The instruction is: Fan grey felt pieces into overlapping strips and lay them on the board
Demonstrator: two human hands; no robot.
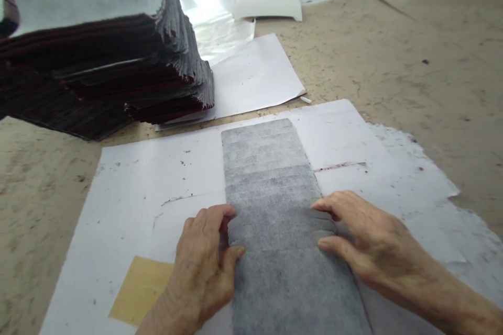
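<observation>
A long grey, fibrous-looking panel [271, 188] lies lengthwise in front of me, with faint crosswise creases. It looks like fabric backing, though I cannot be sure of the material. My left hand [208, 256] grips its left edge, thumb on top and curled fingers a little farther up. Across from it, my right hand [353, 235] holds the right edge in the same way, and small wrinkles run in from there. Beneath the panel is a large white paper sheet [129, 193]. Beside my left wrist lies a yellowish-tan paper piece [141, 288].
At the upper left stands a tall stack [168, 78] of similar grey-topped pieces with dark edges. Behind the panel are another white sheet [255, 76] and a curved white piece [269, 7]. Torn paper [428, 178] lies right, on a scuffed tan tabletop [393, 57].
</observation>
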